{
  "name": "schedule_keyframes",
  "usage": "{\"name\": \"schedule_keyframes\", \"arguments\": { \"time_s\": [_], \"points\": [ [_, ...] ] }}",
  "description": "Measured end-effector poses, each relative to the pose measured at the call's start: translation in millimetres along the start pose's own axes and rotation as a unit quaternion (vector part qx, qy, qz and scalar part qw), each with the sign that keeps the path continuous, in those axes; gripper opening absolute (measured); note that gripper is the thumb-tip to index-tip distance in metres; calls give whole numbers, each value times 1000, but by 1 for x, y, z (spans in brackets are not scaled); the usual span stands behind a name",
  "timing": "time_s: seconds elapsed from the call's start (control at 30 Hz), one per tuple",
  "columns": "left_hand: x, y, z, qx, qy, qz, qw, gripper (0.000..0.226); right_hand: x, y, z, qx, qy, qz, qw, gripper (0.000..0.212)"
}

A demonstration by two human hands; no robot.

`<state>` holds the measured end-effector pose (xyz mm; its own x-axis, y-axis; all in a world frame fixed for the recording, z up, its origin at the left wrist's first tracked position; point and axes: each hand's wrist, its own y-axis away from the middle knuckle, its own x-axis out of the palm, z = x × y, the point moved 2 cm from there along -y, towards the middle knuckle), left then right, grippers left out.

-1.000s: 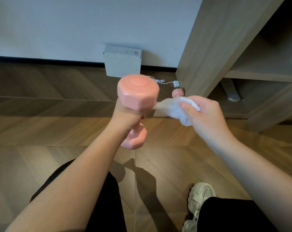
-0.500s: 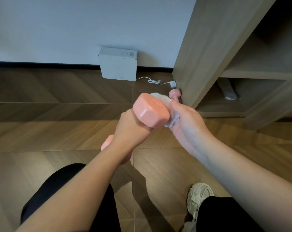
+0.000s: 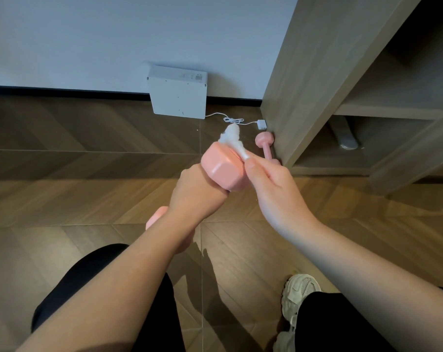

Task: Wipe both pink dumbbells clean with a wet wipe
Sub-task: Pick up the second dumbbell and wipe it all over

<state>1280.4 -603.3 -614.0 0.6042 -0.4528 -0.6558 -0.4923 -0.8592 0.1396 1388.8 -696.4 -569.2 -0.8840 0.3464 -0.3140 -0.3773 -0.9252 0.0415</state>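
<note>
Above a wooden herringbone floor (image 3: 63, 199), a person's left hand (image 3: 197, 196) is wrapped tight around the handle of a pink dumbbell (image 3: 221, 168), fingers closed fully on the grip so that the handle itself is hidden. One weighted end tilts up and to the right, near the middle of the scene, and the other end shows low beside the left forearm. The right hand (image 3: 271, 184) meets it from the right, thumb and fingers pinched shut on a crumpled white wipe (image 3: 234, 139). The wipe lies pressed against the far upper edge of the raised end, with a loose tuft sticking up past it.

A second pink dumbbell (image 3: 266, 146) lies on the floor farther back and to the right, touching or just beside the foot of a wooden shelf unit (image 3: 316, 72). A white box (image 3: 178, 97) leans against the far wall (image 3: 113, 34), and its thin white cable (image 3: 233, 120) runs right across the floor to a small plug near the shelf. Black trousers and a pale sneaker (image 3: 299, 293) fill the near edge.
</note>
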Motion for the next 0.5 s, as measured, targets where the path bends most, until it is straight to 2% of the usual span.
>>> {"name": "schedule_keyframes", "arguments": {
  "time_s": [0.1, 0.23, 0.4, 0.5],
  "points": [
    [1, 1, 3, 3, -40, 20, 999, 20, -1, 3, -8, -54, 41, 8, 998, 35],
    [8, 1, 3, 5, -77, 16, 997, 9, -4, -2, -10, -52, 63, 10, 997, 36],
    [13, -12, 11, -44, -68, 50, 995, 13, 3, 11, -6, -167, 150, 38, 974, 42],
    [16, -13, 13, -46, -38, 47, 997, 15, 1, 4, -6, -142, 135, 14, 981, 38]
  ]
}}
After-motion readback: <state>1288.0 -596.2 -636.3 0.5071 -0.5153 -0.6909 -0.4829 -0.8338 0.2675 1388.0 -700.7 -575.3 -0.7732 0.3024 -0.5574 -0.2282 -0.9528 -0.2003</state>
